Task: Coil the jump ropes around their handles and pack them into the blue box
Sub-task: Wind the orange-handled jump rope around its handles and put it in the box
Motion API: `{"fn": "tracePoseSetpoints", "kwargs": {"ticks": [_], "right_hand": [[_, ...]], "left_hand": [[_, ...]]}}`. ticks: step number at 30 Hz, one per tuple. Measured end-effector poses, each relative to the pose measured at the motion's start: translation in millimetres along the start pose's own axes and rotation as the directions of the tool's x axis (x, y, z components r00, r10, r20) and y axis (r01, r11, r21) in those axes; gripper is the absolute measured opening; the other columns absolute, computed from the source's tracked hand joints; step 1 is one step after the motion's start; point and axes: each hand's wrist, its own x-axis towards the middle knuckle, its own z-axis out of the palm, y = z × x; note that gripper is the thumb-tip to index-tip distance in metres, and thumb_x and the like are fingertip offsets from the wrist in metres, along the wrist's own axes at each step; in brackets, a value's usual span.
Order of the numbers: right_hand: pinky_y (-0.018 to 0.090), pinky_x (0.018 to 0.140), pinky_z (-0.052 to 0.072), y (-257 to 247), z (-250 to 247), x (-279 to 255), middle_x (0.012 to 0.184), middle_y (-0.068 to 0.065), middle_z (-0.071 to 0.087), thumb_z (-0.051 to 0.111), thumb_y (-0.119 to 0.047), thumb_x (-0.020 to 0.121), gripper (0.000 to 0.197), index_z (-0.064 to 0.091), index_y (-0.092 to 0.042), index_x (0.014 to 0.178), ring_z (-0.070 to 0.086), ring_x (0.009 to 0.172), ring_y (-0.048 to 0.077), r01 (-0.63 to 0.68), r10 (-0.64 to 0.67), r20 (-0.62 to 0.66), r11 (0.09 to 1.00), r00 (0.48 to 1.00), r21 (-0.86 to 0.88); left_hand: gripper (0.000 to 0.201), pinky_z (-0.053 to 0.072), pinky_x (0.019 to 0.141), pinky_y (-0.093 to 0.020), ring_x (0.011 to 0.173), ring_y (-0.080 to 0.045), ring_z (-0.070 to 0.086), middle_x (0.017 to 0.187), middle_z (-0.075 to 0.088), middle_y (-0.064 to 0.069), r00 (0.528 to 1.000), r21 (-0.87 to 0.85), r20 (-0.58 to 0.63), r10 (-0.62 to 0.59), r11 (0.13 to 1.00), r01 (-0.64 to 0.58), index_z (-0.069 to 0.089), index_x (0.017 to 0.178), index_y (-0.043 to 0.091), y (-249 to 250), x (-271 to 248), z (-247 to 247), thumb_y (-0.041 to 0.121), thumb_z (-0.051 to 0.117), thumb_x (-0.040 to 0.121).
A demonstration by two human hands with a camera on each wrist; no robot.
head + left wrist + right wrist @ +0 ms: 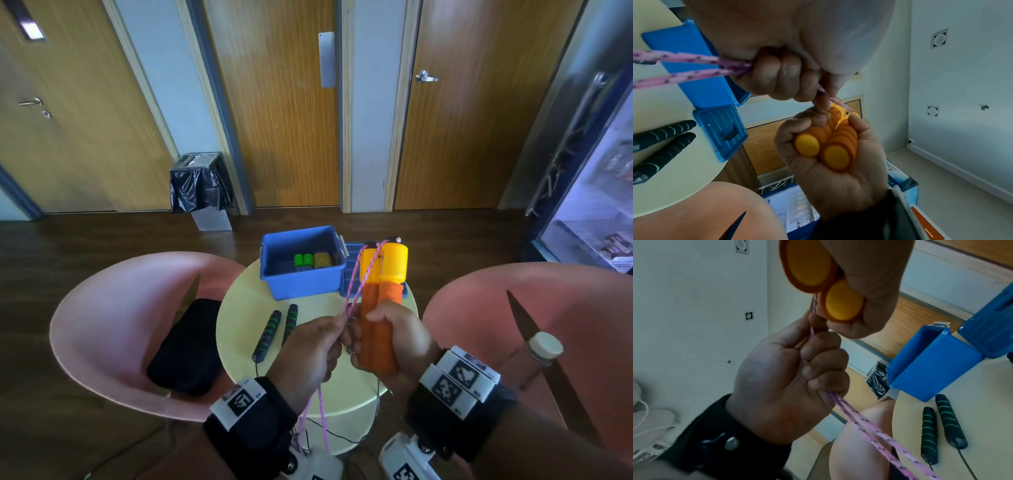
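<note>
Right hand [394,337] at centre frame, fist wrapped tight round the pair of orange foam-gripped jump rope handles with yellow plastic tops [382,298], holding them side by side and upright, yellow ends pointing away toward the top of the head view. From the left wrist camera the two round yellow butt caps sit in the palm, fingers [813,116] curled over one side and the thumb over the other. Just beside it, touching knuckle to knuckle, the left hand [308,349] is closed on the pink speckled braided rope [356,284]: two strands run from the handle tops down into that fist, and two strands come out below it, hanging toward the bottom of the frame. The right wrist view shows the left fingers [824,368] folded over the doubled rope, thumb and forefinger pinching it up near the handles. Beyond the hands, on the round pale yellow desk [239,329], the open blue plastic box [301,277] sits at the far edge with green and yellowish coiled items inside, its blue lid [349,277] lying just to the right. Left of the hands, two black foam handles with green rings [277,329] lie on the desk, well apart from both fists.
</note>
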Motion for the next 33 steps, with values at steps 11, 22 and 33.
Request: {"fn": "tracePoseSetpoints", "kwargs": {"ticks": [11, 22, 33], "right_hand": [[0.032, 0.053, 0.04, -0.8, -5.7, -0.7, 0.066, 0.012, 0.052, 0.056, -0.017, 0.057, 0.036, 0.055, -0.003, 0.09, 0.048, 0.053, 0.026, 0.056, -0.07, -0.111, 0.99, 0.991, -0.126], [0.028, 0.048, 0.035, -4.4, 0.3, -0.2, 0.057, 0.01, 0.048, 0.053, -0.017, 0.056, 0.02, 0.053, -0.004, 0.072, 0.044, 0.046, 0.024, 0.018, -0.072, -0.151, 0.942, 0.986, -0.334], [0.031, 0.055, 0.036, -6.6, 8.5, -5.3, 0.054, 0.014, 0.052, 0.053, -0.01, 0.074, 0.009, 0.053, -0.002, 0.07, 0.044, 0.053, 0.025, 0.143, -0.186, -0.17, 0.961, 0.968, -0.237]], "left_hand": [[0.033, 0.022, 0.049, -0.03, 0.046, -0.018, 0.027, 0.055, 0.032, -0.005, 0.996, -0.01, 0.09, 0.011, 1.0, -0.01, 0.055, 0.063, 0.017, -6.0, -7.8, 2.9, 0.033, 0.045, 0.091], [0.026, 0.043, 0.059, -0.034, 0.056, -0.022, 0.052, 0.063, 0.056, -0.007, 0.968, -0.032, -0.165, 0.187, 0.98, -0.194, 0.072, 0.081, 0.024, 6.8, 2.3, -2.7, 0.023, 0.054, 0.1], [0.04, 0.021, 0.05, -0.027, 0.045, -0.013, 0.026, 0.047, 0.034, 0.007, 0.99, 0.053, -0.087, 0.109, 0.993, -0.104, 0.065, 0.062, 0.019, 4.5, -3.6, 11.4, 0.018, 0.05, 0.099]]}}
